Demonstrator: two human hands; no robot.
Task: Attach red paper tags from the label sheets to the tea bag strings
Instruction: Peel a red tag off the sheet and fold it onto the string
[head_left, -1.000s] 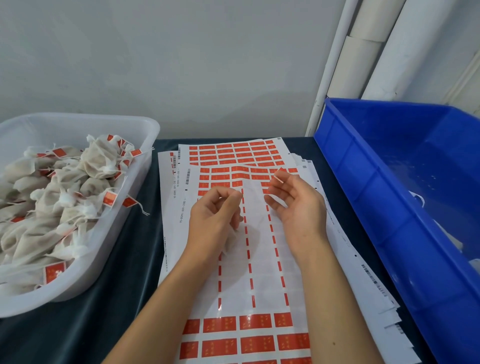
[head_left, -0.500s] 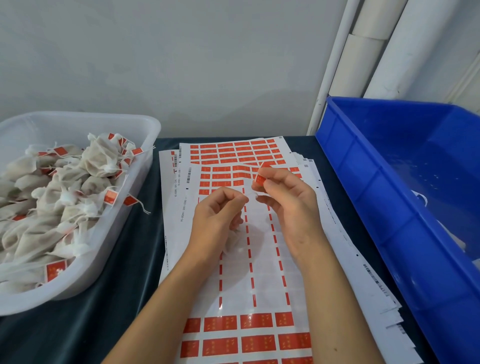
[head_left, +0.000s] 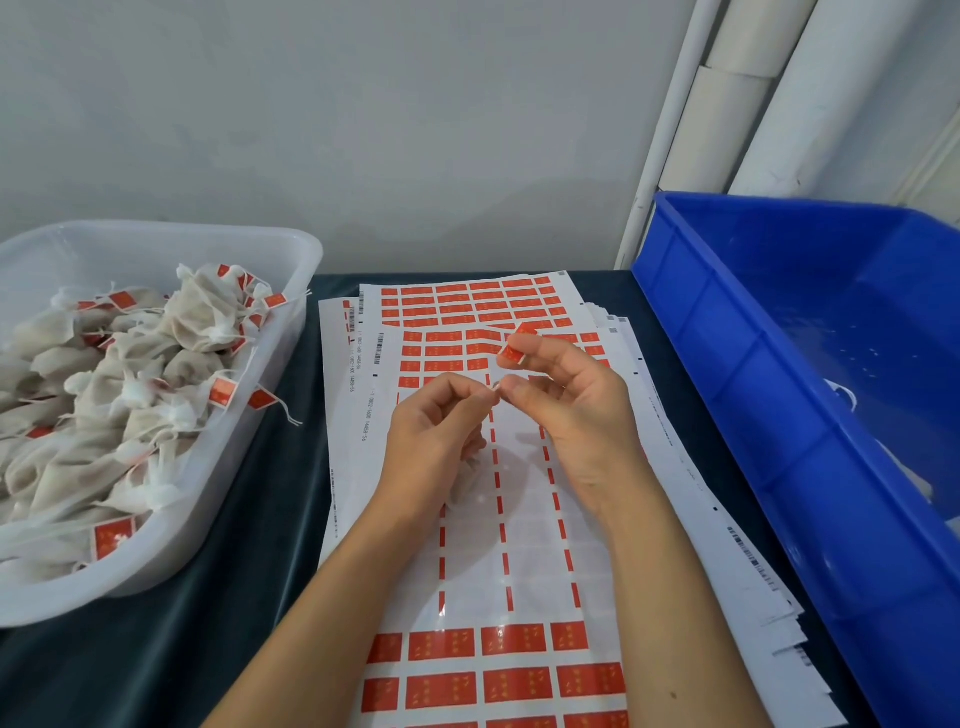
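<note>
Red tag (head_left: 511, 355) on right hand (head_left: 571, 410), apparently.

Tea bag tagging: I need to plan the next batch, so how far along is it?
Done: many tagged bags fill the white tub, and the top label sheet is stripped mid-page. In hand: the right hand holds a red tag; the left hand pinches something small. Left: many tags.

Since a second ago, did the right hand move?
Yes. The right hand slid left across the label sheets to meet the left hand, and now pinches a red tag.
</note>
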